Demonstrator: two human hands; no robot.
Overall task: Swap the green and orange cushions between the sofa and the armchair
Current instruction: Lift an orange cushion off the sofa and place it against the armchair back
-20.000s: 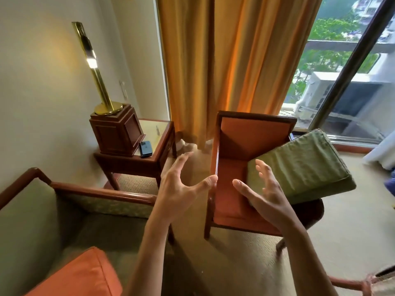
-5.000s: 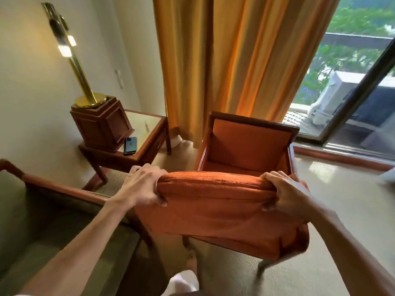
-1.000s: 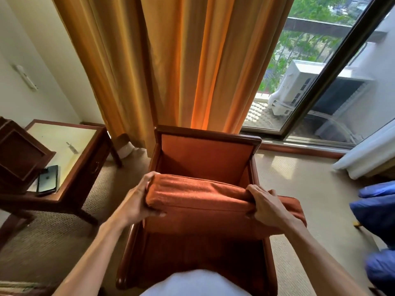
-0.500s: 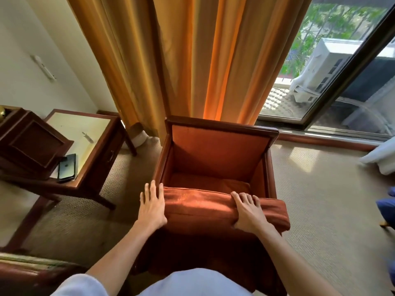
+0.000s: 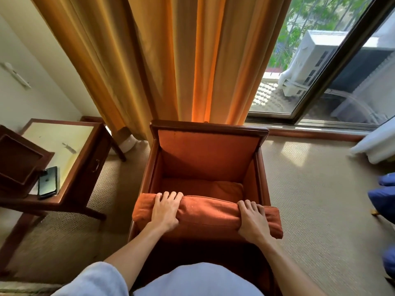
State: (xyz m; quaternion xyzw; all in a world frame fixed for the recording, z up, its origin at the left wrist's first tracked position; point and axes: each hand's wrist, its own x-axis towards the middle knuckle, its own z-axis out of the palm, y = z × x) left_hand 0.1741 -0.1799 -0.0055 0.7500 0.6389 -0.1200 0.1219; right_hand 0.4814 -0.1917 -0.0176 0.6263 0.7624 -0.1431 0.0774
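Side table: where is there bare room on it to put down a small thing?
The pale top of the side table is bare toward its back, beyond the phone. The near left is crowded: the dark wooden box sits there, the phone beside it.

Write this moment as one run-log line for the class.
step: seat cushion | left hand: pressing cushion front | right hand: pressing cushion front | cushion: in armchair, front edge overhanging

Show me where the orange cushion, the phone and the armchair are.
orange cushion (image 5: 209, 218): head view, middle of its front face between the hands.
phone (image 5: 47, 182): head view, centre of its dark back.
armchair (image 5: 208, 128): head view, wooden top rail of the backrest.
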